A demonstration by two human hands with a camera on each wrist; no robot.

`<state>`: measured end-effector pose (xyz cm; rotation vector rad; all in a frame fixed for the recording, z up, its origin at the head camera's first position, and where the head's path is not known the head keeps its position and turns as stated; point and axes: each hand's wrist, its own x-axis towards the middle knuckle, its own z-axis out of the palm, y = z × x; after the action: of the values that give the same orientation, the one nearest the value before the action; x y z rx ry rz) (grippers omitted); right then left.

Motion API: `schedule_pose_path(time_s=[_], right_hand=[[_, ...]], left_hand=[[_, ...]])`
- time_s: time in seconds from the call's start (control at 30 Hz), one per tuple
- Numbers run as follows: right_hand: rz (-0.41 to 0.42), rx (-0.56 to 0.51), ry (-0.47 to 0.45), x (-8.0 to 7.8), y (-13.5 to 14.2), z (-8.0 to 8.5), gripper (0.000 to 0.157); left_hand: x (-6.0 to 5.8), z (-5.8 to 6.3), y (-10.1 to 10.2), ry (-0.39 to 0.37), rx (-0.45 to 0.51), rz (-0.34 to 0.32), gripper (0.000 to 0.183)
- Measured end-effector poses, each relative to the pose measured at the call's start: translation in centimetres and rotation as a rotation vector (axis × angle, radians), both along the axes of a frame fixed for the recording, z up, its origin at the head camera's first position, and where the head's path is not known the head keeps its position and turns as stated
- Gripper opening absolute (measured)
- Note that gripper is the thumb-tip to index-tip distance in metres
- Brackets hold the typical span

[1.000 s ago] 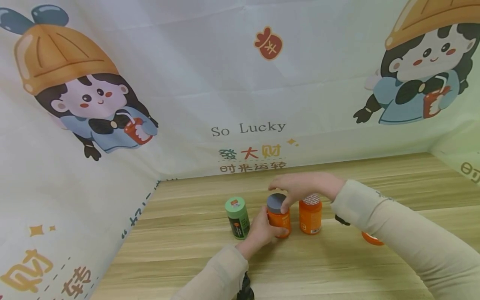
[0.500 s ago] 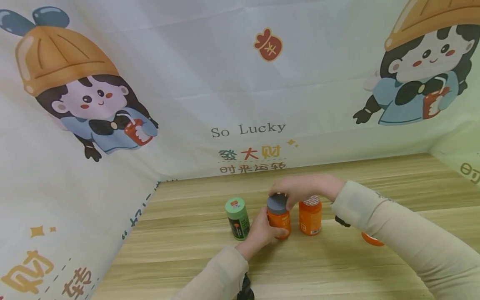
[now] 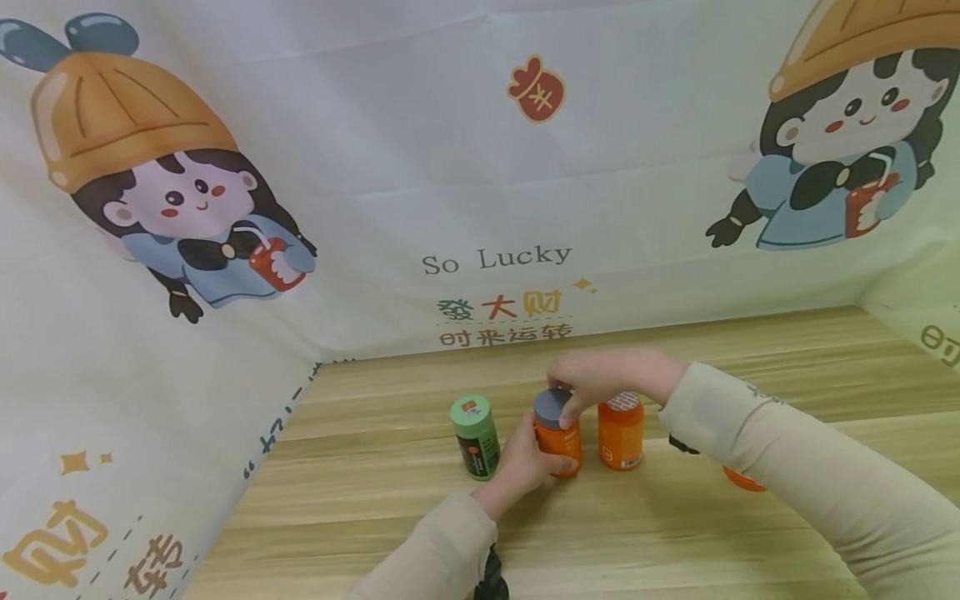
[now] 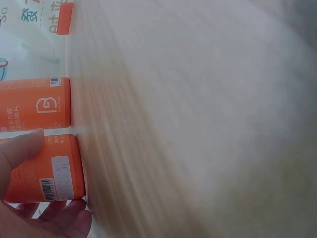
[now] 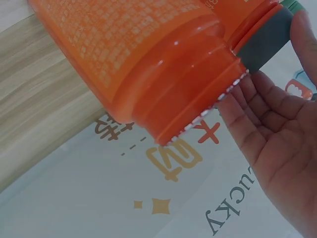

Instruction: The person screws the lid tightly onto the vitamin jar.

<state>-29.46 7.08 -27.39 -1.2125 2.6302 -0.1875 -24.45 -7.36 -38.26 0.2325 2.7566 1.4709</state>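
Observation:
An orange bottle (image 3: 558,450) with a grey lid (image 3: 551,408) stands upright on the table. My left hand (image 3: 521,458) grips its body low down, thumb on the near side, as the left wrist view also shows. From above, my right hand (image 3: 600,375) holds the grey lid between thumb and fingertips; in the right wrist view the lid (image 5: 270,42) lies between them. Close to the right stands a second orange bottle (image 3: 621,437), its top a white patterned surface without a lid. To the left is a green bottle (image 3: 475,442) with a light green lid.
On the wooden table (image 3: 645,542), an orange round piece (image 3: 745,478) lies at the right, partly behind my right sleeve. A small black object (image 3: 684,443) shows beside that sleeve. A printed cloth (image 3: 420,192) closes off the back and sides.
My right fingers came down onto the grey lid, then shifted round it; the thumb went right and back left. The left hand and the bottles stay put.

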Motion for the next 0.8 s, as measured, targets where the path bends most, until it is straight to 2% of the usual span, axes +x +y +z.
schedule_pose_path(time_s=[0.37, 0.57, 0.67, 0.8], right_hand=[[-0.112, 0.045, 0.060, -0.1, -0.3, -0.7, 0.046], [-0.100, 0.020, 0.072, -0.3, 0.1, -0.4, 0.069], [-0.058, -0.024, 0.015, -0.3, 0.3, 0.0, 0.073], [0.021, -0.066, -0.119, -0.3, 0.7, 0.5, 0.067]], left_hand=[[0.1, 0.2, 0.0, 0.000, 0.013, -0.011, 0.060], [0.0, 0.1, -0.1, 0.002, 0.015, -0.009, 0.061], [0.0, 0.0, -0.1, 0.006, 0.014, -0.012, 0.061], [-0.1, 0.0, -0.1, 0.006, 0.007, -0.011, 0.061]])
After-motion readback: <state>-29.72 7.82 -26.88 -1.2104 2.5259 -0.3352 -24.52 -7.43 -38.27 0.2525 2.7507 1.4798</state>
